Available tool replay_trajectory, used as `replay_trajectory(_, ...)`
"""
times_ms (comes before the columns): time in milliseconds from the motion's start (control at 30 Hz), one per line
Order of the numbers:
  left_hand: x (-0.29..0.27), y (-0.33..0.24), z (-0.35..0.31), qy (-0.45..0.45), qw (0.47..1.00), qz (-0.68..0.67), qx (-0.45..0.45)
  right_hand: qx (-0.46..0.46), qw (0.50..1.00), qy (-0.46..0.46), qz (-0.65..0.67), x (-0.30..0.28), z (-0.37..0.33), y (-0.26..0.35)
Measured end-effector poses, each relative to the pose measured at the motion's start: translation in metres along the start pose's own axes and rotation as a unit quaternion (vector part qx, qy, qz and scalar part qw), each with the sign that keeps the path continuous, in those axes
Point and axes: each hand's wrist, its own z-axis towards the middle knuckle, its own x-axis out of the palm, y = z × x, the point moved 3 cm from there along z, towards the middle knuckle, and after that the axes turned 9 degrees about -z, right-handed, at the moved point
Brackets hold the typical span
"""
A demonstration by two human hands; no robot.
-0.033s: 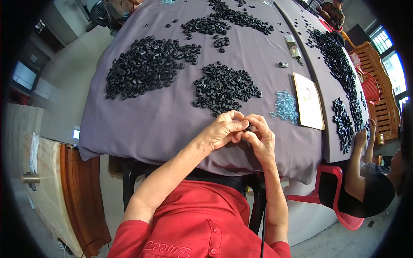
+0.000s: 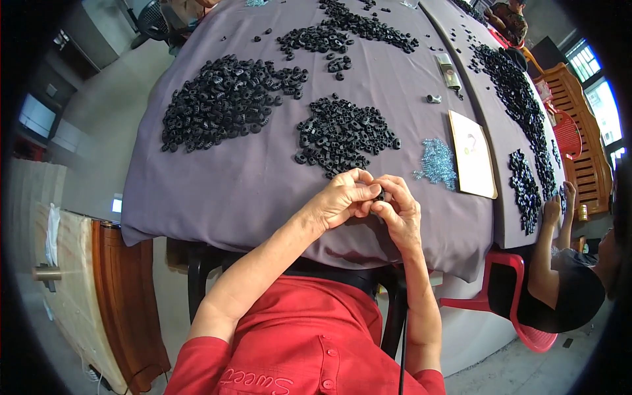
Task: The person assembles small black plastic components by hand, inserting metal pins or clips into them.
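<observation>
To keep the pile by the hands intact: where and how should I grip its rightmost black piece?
Probably pinch the black piece by its near and far sides, coming from the right: cloth lies there, while the pile crowds its left. Its exact shape is too small to tell.

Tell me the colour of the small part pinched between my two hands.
The small part is black; the head view shows it best.

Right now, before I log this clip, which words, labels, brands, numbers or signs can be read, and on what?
Red shirt: one stitched line of pale cursive lettering, legible; wording not copied here.
Cream board: faint marks, too small to read.
Large pile of black parts: pale marks, too small to read.
I can make out no other lettering.
</observation>
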Motion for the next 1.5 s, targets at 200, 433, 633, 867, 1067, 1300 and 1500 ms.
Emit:
replay_trajectory(200,0.001,0.002,-0.001,-0.017,1.000,-0.016,0.018,-0.009,1.000,-0.004,-0.011,0.000,0.001,-0.003)
replay_trajectory(433,0.006,0.003,-0.001,-0.039,0.999,0.018,0.023,-0.039,0.998,-0.033,-0.033,-0.003,0.000,-0.009)
replay_trajectory(633,0.002,0.003,0.001,-0.061,0.998,-0.012,0.025,-0.012,0.999,-0.029,-0.042,-0.002,-0.001,-0.006)
replay_trajectory(867,0.006,0.003,0.000,-0.056,0.998,0.007,0.024,0.023,0.995,-0.077,-0.051,-0.025,-0.007,-0.004)
replay_trajectory(1067,0.007,0.002,-0.001,-0.042,0.999,0.009,0.017,-0.061,0.895,-0.167,-0.410,-0.067,0.010,-0.014)
replay_trajectory(1300,0.005,0.005,-0.001,-0.029,0.999,0.021,0.026,-0.070,0.893,-0.123,-0.427,-0.065,0.009,-0.024)
replay_trajectory(1500,0.004,0.003,-0.002,-0.027,0.999,0.022,0.024,-0.035,0.913,-0.121,-0.387,-0.073,0.000,-0.020)
